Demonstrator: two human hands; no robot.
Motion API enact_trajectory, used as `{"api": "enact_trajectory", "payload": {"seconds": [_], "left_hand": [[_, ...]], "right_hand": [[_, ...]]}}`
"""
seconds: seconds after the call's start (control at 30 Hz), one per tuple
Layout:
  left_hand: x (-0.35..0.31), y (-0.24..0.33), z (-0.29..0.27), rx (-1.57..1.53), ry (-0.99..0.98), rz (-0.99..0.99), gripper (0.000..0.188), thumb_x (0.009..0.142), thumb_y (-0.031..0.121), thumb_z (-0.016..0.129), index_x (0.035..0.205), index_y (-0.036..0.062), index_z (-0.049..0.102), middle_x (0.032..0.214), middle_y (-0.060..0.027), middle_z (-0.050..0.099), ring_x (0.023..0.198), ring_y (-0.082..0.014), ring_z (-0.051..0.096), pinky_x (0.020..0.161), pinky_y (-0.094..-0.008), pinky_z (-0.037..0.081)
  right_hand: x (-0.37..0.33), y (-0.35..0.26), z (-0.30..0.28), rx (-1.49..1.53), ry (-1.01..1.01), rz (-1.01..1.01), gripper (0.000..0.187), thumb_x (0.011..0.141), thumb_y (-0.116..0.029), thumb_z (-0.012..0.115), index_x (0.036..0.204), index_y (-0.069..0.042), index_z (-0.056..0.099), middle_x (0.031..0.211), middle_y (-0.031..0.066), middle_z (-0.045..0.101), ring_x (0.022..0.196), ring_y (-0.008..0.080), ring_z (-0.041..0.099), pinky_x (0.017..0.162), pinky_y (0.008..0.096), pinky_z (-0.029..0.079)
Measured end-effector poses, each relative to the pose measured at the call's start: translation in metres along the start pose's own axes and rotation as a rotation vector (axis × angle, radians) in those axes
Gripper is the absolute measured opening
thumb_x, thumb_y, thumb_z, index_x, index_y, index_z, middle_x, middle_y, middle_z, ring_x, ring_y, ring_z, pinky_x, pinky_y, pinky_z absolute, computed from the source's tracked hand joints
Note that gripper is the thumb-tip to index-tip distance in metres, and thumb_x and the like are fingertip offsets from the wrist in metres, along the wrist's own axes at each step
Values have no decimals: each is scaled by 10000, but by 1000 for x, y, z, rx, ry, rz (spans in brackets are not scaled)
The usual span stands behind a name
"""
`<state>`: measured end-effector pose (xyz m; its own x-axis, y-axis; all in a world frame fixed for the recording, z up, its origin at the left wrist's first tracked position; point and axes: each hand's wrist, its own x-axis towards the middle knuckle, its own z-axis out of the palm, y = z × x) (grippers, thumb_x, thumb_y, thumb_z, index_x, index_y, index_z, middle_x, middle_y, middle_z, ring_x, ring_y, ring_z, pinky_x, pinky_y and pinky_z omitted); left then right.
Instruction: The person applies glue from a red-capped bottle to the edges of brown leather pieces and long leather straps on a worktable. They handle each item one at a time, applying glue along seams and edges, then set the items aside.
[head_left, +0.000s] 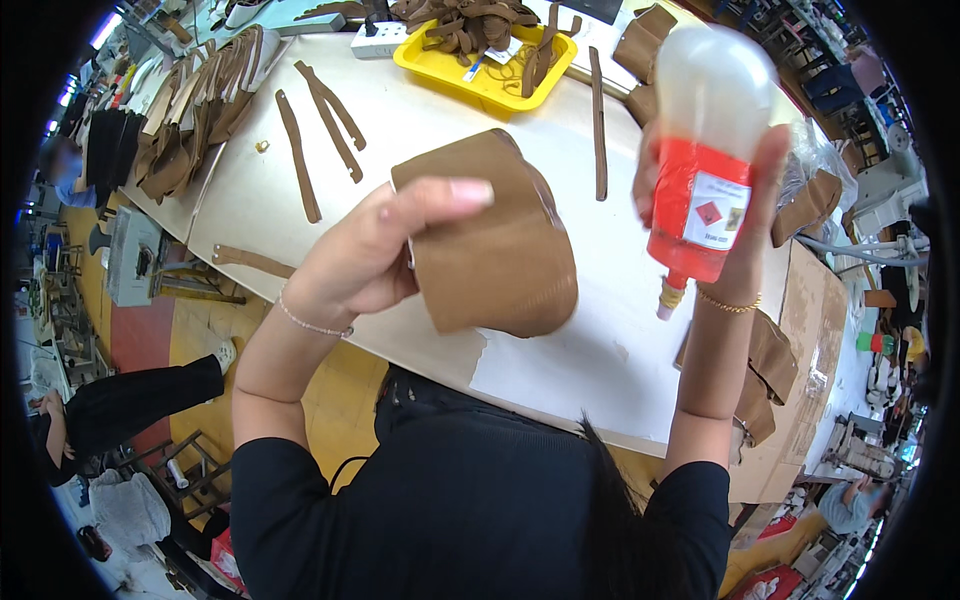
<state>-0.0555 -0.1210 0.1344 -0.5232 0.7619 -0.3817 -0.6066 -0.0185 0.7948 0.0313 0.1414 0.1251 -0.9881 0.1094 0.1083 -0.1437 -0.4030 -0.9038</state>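
Note:
My left hand (385, 235) grips a curved brown leather piece (495, 240) by its left edge, thumb laid across its face. The piece is held up over the worktable (620, 320). On the right, my right hand (765, 190) is wrapped round a squeeze bottle (715, 90), held upside down with its nozzle pointing down. The bottle is cloudy white, with a red band and a white label round its neck end. Its nozzle tip is apart from the leather piece. Several narrow brown strips (296, 155) lie on the table beyond my left hand.
A yellow tray (425, 72) full of brown strips sits at the far side, beside a white power strip (378, 40). Stacked brown leather pieces (200, 115) lie at the far left. More brown pieces (765, 370) rest under my right forearm, near cardboard (815, 340). Other people are around.

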Motion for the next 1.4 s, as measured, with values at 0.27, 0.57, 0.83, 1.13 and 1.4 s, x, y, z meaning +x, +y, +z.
{"api": "enact_trajectory", "payload": {"seconds": [0.27,0.57,0.83,1.13,1.4], "left_hand": [[41,-5,-20,-435,-98,94,577,920,470,520,1266,8,499,1249,-136,559,1157,-247,543,972,-412,446],[30,-23,-7,-76,-140,202,506,885,186,635,1302,-9,424,1209,-128,555,1082,-205,578,936,-358,495],[10,-20,1,96,-12,374,567,796,91,714,1273,-6,425,1164,-109,575,1070,-181,571,904,-327,486],[-9,-15,13,221,-43,346,647,775,80,724,1315,-4,379,1186,-106,562,1089,-172,549,958,-327,428],[-16,-17,15,227,-33,379,673,770,70,720,1328,-13,354,1208,-109,548,1127,-177,528,984,-332,408]], "right_hand": [[-16,59,9,521,24,360,1042,801,-788,352,1274,141,368,1017,324,580,915,466,635,685,465,605],[-13,51,18,606,-69,346,1018,797,-805,319,1071,149,547,1009,340,592,916,474,633,707,473,595],[-1,26,27,135,373,-44,892,801,-801,334,1056,23,559,857,116,645,646,206,664,548,317,570],[48,-6,51,-135,206,-765,694,910,-581,463,1312,-19,407,1154,96,567,987,184,591,827,332,505],[46,-14,64,-297,61,-723,744,899,-580,500,1343,5,382,1210,105,543,1055,183,556,892,332,461]]}}
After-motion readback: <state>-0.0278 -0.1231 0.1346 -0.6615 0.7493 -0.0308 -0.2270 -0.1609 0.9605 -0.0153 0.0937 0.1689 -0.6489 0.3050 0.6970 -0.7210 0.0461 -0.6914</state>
